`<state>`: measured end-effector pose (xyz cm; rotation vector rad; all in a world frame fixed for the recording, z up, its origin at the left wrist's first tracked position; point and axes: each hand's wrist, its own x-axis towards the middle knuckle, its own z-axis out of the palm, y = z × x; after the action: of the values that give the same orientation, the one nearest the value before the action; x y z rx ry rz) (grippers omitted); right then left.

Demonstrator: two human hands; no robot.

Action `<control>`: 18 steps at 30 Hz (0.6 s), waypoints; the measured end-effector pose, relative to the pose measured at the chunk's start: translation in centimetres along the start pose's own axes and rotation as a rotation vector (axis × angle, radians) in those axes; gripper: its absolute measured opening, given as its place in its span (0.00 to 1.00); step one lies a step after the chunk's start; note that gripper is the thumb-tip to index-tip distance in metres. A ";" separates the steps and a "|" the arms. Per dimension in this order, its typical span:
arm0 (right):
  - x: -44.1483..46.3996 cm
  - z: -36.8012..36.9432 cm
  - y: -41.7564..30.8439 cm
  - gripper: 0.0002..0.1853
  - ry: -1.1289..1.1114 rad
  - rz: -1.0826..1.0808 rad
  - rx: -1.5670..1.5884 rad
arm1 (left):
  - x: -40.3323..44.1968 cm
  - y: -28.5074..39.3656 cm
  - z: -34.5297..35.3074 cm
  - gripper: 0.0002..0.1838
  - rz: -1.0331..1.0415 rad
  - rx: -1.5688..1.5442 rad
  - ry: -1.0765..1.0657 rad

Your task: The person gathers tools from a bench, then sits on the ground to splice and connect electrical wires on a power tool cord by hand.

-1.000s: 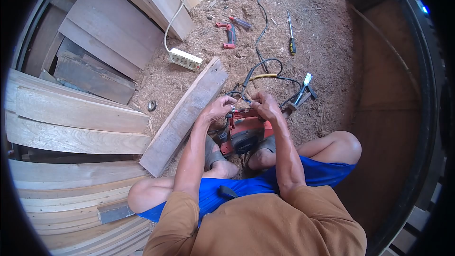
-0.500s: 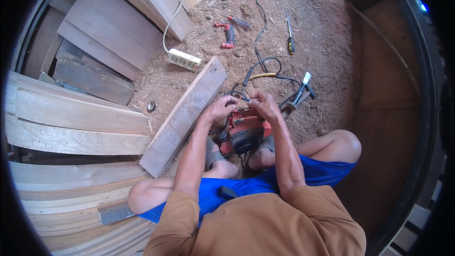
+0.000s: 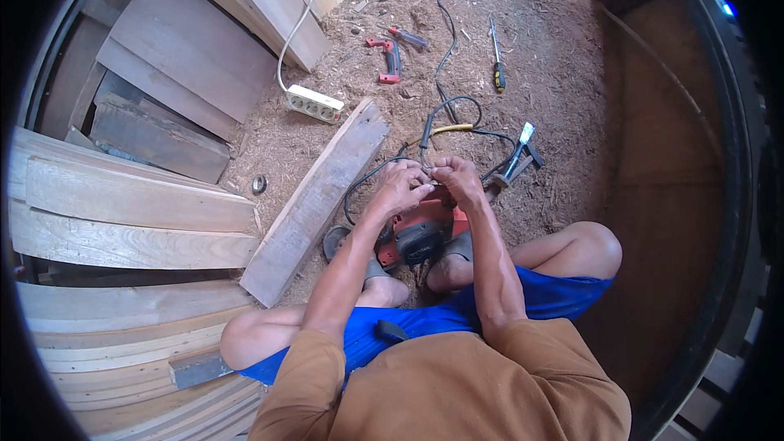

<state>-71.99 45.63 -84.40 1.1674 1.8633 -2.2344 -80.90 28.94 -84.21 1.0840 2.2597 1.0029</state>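
While the person sits cross-legged on a sawdust-strewn floor [image 3: 559, 106], the widest room for moving lies straight ahead, bounded on the right by a dark brown panel [image 3: 670, 196]. A thick plank [image 3: 314, 204] lies aslant on the left, its long edge near the left forearm, so outward reach looks tighter there. The black cord [image 3: 426, 131] runs away across the floor and loops just beyond the hands. The red power tool [image 3: 420, 224] rests between the feet, with a hammer-like tool [image 3: 516, 165] near its right side. The left hand [image 3: 400, 186] and right hand [image 3: 459, 181] come together over the power tool's far end, fingers bent; whether either grips a thin wire cannot be told. The step appears to be fine fingertip work where cord and power tool meet, which seems to call for steady wrists and little pull on the cord.
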 end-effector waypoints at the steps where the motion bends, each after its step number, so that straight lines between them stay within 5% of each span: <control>1: -0.2 0.0 -0.2 0.10 -0.009 -0.007 -0.019 | 0.0 -0.1 0.4 0.12 0.002 -0.012 0.023; 11: -1.8 -1.4 -2.9 0.11 -0.047 -0.032 -0.401 | 0.1 -1.5 0.7 0.13 -0.079 -0.143 0.001; 18: -1.6 -0.8 -1.9 0.11 -0.064 -0.096 -0.376 | 0.3 -2.2 0.5 0.13 -0.046 -0.141 -0.076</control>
<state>-71.30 46.14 -82.01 0.9507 2.2244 -1.8189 -81.78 28.41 -86.18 0.9896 2.1098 1.0663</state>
